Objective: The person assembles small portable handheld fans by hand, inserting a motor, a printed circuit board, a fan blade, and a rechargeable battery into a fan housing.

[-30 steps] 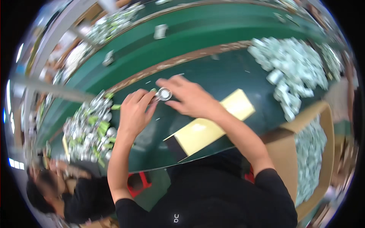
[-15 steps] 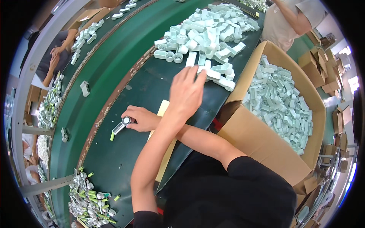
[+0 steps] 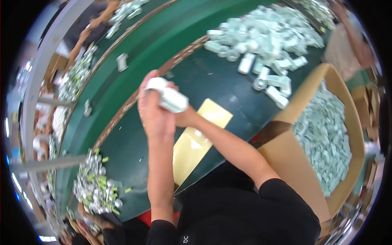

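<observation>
On the left, a heap [image 3: 96, 185] of small parts is too blurry to sort out. Green table [image 3: 132, 167] stretches from there to the hands. The left hand [image 3: 157, 118] points far, fingers bent around a white case [image 3: 174, 100], near the far edge. The case hides much of the right hand [image 3: 185, 117]; I can't tell its grip. Further right are a yellow sheet [image 3: 191, 149] and a box [image 3: 294, 173].

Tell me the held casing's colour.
The casing looks whitish, though blurred; best seen in the head view.
</observation>
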`<state>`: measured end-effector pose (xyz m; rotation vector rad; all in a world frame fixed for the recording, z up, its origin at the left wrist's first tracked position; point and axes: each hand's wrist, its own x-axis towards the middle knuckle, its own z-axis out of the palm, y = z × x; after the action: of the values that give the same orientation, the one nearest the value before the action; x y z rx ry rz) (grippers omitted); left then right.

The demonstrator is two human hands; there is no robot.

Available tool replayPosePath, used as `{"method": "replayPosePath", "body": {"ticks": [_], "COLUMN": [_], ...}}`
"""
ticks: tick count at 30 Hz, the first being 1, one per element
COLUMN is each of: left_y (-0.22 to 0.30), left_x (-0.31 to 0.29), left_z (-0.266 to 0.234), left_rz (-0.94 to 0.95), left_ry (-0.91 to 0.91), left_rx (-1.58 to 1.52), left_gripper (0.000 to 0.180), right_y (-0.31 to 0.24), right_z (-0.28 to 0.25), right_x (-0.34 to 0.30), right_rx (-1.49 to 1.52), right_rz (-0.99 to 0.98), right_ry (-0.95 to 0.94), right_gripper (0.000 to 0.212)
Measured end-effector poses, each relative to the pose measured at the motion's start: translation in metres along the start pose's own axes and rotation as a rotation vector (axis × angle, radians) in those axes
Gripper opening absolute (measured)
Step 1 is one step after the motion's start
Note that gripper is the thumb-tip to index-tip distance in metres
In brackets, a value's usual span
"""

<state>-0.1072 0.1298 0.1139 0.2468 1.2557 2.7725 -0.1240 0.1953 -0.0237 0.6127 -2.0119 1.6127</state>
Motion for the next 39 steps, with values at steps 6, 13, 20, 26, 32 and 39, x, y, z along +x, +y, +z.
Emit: {"method": "replayPosePath", "body": {"ticks": [6,13,20,26,32,39], "left_y": [0.1,0.083,0.059,0.074,0.074,0.071], "left_x": [-0.051,-0.093,-0.094,-0.111,-0.117,-0.114], "left_z": [-0.123,-0.17,-0.172,-0.137,-0.142,-0.149], "left_rz": [0.174,-0.139,-0.223,-0.297,-0.262,-0.262], "left_ry": [0.356,0.432,0.178,0.071,-0.033,-0.035], "left_rx": [-0.1,0.056,-0.005,-0.086,-0.029,-0.103], "left_gripper": [0.048,0.045,0.036,0.045,0.046,0.045], "right_y": [-0.012,-0.043,-0.125,-0.155,-0.154,-0.154], "right_z": [-0.012,-0.022,-0.037,-0.026,-0.024,-0.032], "right_x": [0.008,0.025,0.054,0.061,0.061,0.063], "right_rx": [0.389,0.33,0.327,0.21,0.025,0.019], "right_rz": [0.569,0.448,0.411,0.247,0.19,0.202], "right_ry": [-0.013,-0.037,-0.333,-0.56,-0.579,-0.554], "right_gripper": [0.036,0.041,0.043,0.043,0.044,0.044]}}
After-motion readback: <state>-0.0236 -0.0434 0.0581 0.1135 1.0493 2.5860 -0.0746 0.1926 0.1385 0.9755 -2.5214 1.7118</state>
